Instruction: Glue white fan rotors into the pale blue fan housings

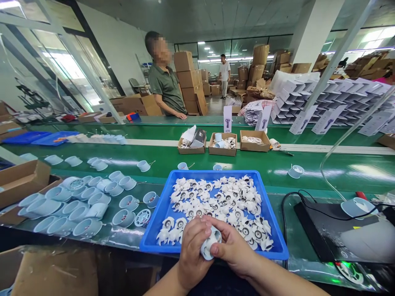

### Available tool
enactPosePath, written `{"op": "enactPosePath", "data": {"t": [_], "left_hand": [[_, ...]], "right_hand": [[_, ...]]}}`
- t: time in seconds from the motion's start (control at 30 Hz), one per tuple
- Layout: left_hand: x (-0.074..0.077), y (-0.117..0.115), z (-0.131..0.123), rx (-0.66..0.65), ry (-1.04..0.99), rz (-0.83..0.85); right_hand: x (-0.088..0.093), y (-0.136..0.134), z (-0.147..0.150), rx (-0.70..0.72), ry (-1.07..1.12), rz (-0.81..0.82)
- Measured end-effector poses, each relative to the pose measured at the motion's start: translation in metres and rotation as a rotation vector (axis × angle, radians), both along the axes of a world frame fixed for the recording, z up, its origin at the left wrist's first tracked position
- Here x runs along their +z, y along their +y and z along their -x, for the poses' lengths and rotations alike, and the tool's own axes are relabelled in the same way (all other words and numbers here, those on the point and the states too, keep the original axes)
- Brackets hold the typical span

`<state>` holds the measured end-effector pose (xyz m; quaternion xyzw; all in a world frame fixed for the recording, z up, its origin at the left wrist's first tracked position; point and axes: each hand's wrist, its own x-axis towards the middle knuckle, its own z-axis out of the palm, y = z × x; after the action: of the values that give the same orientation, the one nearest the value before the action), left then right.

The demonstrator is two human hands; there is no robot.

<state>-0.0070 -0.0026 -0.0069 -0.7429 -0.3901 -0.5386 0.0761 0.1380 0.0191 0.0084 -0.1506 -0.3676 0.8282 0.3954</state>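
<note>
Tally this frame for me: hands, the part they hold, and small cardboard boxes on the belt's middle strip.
Left hand: 1
Right hand: 1
Pale round plastic part: 1
Small cardboard boxes: 3
Total: 6

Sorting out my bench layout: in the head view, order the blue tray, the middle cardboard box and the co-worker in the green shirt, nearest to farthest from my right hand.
From the right hand:
1. Blue tray, just under and ahead of it.
2. Middle cardboard box, on the farther belt, straight ahead.
3. Co-worker, standing beyond the belts, ahead and to the left.
</note>
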Motion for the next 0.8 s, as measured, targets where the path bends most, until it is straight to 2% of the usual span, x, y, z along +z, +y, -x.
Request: {"op": "enactPosePath", "data": {"t": [0.13,0.3,0.43,0.63,0.8], "left_hand": [[0.000,-0.002,-0.001,-0.021,-0.032,-0.012],[0.004,0.001,-0.001,-0.019,-0.056,0.073],[0.004,0.000,-0.002,-0.010,-0.049,0.072],[0.008,-0.006,-0.007,-0.069,0.101,0.111],[0.011,0.005,-0.005,-0.104,0.078,0.175]], "right_hand": [[-0.001,0.000,-0.001,0.020,-0.008,-0.009],[0.001,0.005,0.001,-0.015,-0.051,-0.039],[0.001,0.005,0.001,-0.019,-0.065,-0.055],[-0.010,0.001,-0.003,-0.060,-0.155,0.013],[-0.015,0.006,-0.009,-0.076,-0.208,0.001]]}}
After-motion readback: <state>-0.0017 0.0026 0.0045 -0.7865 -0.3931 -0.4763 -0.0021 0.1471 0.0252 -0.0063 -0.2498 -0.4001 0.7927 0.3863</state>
